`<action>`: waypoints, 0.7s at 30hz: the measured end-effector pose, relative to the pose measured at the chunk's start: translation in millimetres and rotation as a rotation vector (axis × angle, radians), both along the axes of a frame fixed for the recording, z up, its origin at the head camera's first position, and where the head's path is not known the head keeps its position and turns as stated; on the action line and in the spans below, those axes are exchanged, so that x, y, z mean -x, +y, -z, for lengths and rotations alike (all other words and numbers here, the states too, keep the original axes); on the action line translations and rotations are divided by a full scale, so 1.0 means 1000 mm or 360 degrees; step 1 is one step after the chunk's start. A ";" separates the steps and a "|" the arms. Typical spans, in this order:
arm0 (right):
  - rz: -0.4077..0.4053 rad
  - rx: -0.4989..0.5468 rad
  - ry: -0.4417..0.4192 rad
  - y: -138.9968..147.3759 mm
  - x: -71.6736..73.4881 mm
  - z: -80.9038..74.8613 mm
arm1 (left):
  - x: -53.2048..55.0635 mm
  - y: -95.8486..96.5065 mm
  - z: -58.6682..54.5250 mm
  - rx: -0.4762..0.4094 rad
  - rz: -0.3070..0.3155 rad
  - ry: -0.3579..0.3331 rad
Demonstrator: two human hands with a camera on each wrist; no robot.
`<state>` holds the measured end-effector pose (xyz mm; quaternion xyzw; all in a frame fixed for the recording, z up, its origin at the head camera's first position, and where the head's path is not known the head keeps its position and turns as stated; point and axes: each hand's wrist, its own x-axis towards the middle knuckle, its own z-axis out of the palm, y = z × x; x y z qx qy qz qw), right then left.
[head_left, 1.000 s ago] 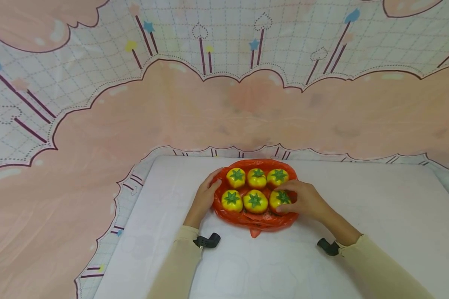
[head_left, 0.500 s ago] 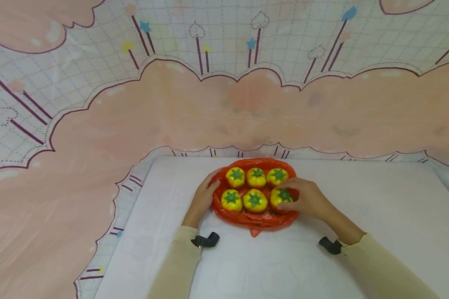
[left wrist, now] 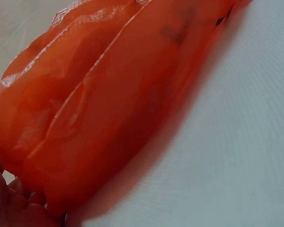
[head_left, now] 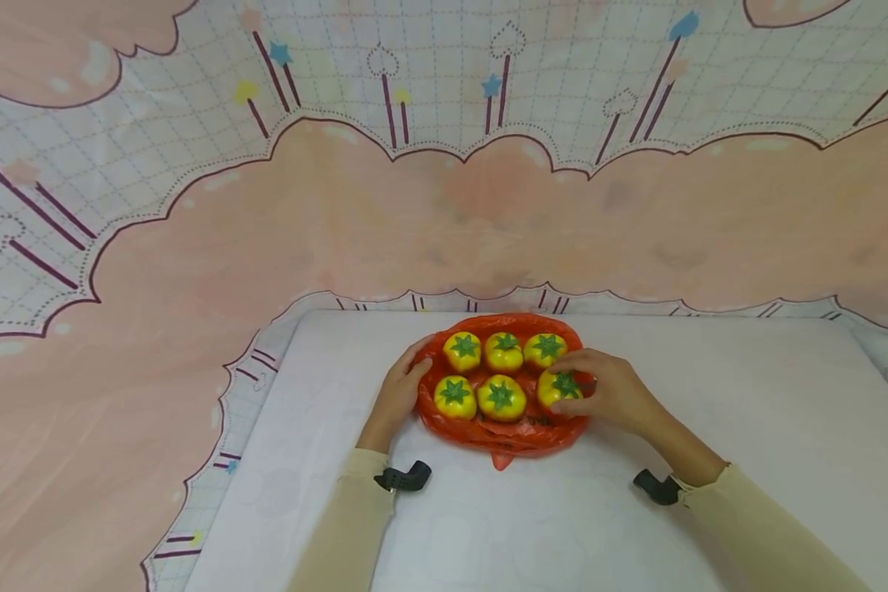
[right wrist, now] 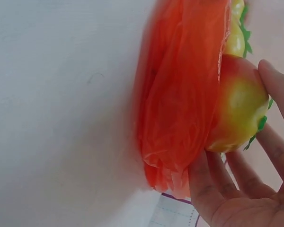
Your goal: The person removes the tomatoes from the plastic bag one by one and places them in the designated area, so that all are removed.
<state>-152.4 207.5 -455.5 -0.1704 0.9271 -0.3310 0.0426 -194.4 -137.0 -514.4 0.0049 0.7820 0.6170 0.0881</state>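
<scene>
A red plastic bag [head_left: 533,444] lies spread open on the white table, its rim rolled into an oval. Glossy yellow tomatoes with green star-shaped tops, such as the front middle one [head_left: 501,398], sit in it in two rows. My right hand [head_left: 612,390] grips the front right tomato [right wrist: 239,106], thumb on one side and fingers on the other. In the right wrist view this tomato shows a reddish flank and stands partly above the bag's rim. At the bag's left side my left hand [head_left: 400,386] holds the rim, thumb over the edge; its fingers are mostly hidden.
The white table [head_left: 503,534] extends on both sides of the bag and in front of it. A patterned cloth [head_left: 444,222] with pink cloud shapes hangs behind the table. Dark wrist cameras [head_left: 407,477] are strapped at both cuffs.
The front right tomato has shifted slightly right and up, away from its neighbour, together with my right hand. My left hand stays at the bag's rim.
</scene>
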 end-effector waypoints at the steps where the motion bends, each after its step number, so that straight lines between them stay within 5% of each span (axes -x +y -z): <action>1: 0.0002 0.0000 -0.0005 0.000 -0.001 -0.001 | 0.000 0.000 0.001 0.0001 -0.0002 -0.0005; 21: 0.0100 0.0115 -0.0138 0.005 -0.007 -0.011 | 0.000 -0.001 0.003 0.0009 -0.0019 -0.0024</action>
